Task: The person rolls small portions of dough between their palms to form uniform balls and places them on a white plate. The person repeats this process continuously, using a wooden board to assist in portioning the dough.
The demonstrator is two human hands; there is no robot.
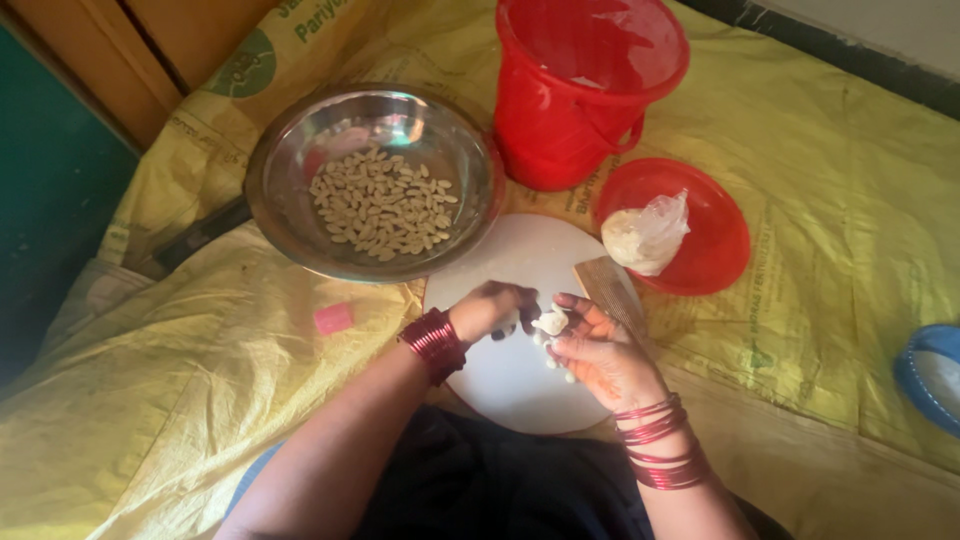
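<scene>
A: What is held by the hands?

B: A small white lump of dough (551, 322) is pinched between the right hand (603, 352) and the left hand (492, 308), both closed on it, above a round white board (500, 375).

A: And beyond the hands?

B: A round steel bowl of pale shaped pieces (375, 180) is seen beyond the left hand; a red plastic bucket (580, 90) and a red lid (715, 235) beyond the right.

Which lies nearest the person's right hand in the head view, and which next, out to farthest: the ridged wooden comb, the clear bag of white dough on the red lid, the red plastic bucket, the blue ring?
From the right hand:
1. Ridged wooden comb, just above it, beside the fingers.
2. Clear bag of white dough, up and right, on the red lid.
3. Red plastic bucket, at the top.
4. Blue ring, at the far right edge.
</scene>
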